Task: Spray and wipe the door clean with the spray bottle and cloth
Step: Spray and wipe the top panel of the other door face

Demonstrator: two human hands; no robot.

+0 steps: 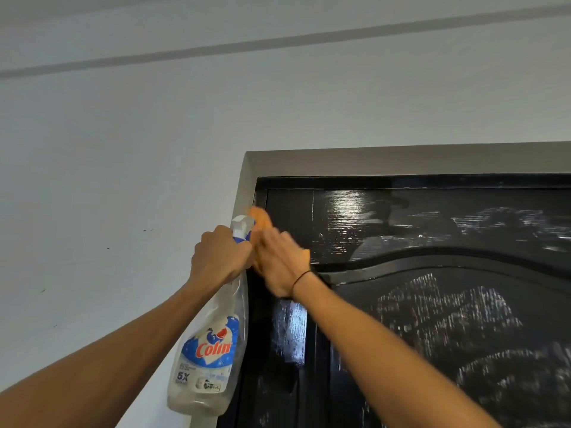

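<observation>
Both forearms reach up — left hand (pixel 221 256) grips the spray bottle (pixel 213 341) by its neck, right hand (pixel 282 262) presses the orange cloth (pixel 261 219) flat on the black door (pixel 432 304)'s top-left corner — overlapping strokes should clear the streaks.

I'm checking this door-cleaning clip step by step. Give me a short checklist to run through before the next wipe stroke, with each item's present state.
1. Left hand grips the clear plastic spray bottle by its neck: ok.
2. Right hand presses the orange cloth to the glossy black door: ok, though blurred.
3. Cloth at the door's top left corner: ok.
4. White spray streaks left across the panels to the right: not ok, unwiped.
5. Liquid left in the bottle: cannot tell.
6. Nozzle aimed away from the grey door frame: cannot tell.
</observation>
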